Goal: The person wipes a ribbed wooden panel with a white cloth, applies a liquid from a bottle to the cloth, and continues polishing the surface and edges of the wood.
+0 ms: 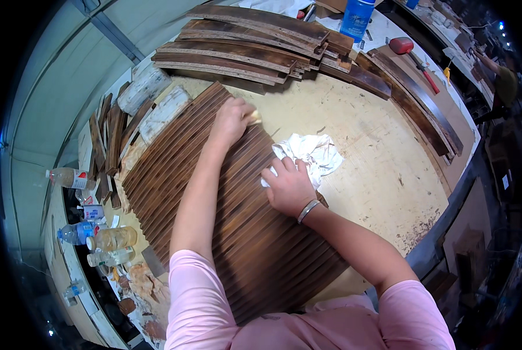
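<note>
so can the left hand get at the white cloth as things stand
Probably yes: much of the white cloth lies uncovered, though the right hand is on its near end and the left hand holds a small pale piece.

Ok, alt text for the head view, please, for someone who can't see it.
At a ridged brown wooden panel, the left hand holds a small pale item and the right hand touches a crumpled white cloth. Stacked, curved wooden strips lie beyond; bottles sit at left.

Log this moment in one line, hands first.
left hand: holding small pale piece over ridged wood panel; right hand: on white cloth; bottles: left of panel
</note>
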`<state>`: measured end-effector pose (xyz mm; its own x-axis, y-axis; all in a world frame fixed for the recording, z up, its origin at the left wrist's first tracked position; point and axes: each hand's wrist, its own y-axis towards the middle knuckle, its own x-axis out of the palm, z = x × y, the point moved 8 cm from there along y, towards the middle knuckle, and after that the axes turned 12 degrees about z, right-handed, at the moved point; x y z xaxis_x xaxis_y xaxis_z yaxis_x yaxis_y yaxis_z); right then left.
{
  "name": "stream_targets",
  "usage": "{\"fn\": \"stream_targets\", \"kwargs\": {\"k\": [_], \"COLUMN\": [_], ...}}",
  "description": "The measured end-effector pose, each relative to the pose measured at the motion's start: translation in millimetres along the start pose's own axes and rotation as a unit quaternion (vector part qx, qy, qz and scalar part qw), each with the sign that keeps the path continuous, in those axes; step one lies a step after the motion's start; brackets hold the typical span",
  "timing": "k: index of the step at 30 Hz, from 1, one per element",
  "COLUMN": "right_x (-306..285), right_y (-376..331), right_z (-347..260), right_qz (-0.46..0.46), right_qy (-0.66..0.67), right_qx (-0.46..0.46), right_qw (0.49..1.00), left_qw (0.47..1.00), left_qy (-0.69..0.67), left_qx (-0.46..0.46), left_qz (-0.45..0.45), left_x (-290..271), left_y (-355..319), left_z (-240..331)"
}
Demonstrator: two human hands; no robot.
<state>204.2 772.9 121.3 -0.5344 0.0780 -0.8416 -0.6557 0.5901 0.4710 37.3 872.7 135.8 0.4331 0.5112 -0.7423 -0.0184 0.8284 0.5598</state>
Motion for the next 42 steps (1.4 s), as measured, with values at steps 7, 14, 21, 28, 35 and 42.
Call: {"fn": "stream_targets", "kwargs": {"k": [7, 14, 21, 28, 35, 42], "right_x": [-3.7, -0.7, 1.9, 0.9, 1.1, 5.4], "right_y": [-0.7, -0.9, -1.1, -2.0, -2.2, -1.4], "right_z": [0.9, 3.1, 0.4, 1.9, 3.0, -1.3], "right_qz": [0.022, 0.013, 0.007, -0.003, 0.012, -0.008], "right_qy": [0.017, 0.006, -0.008, -0.003, -0.008, -0.030], "right_qx": [0.003, 0.006, 0.000, 0.011, 0.023, 0.030], "right_qw": [1.000, 1.000, 1.000, 1.000, 1.000, 0.999], "left_qw": [0.970, 0.974, 1.000, 0.998, 0.986, 0.956], "left_qy": [0.096, 0.104, 0.017, 0.017, 0.103, 0.170], "left_qx": [-0.117, -0.166, -0.013, 0.037, -0.049, -0.223], "left_qz": [-0.191, -0.114, -0.011, -0.055, -0.125, -0.082], "left_x": [-74.1, -120.2, -29.1, -1.2, -123.5, -260.0], "left_y": [-72.0, -103.2, -12.4, -10.9, -124.1, -285.2], "left_z": [-36.5, -41.7, 21.2, 15.3, -17.5, -69.7]}}
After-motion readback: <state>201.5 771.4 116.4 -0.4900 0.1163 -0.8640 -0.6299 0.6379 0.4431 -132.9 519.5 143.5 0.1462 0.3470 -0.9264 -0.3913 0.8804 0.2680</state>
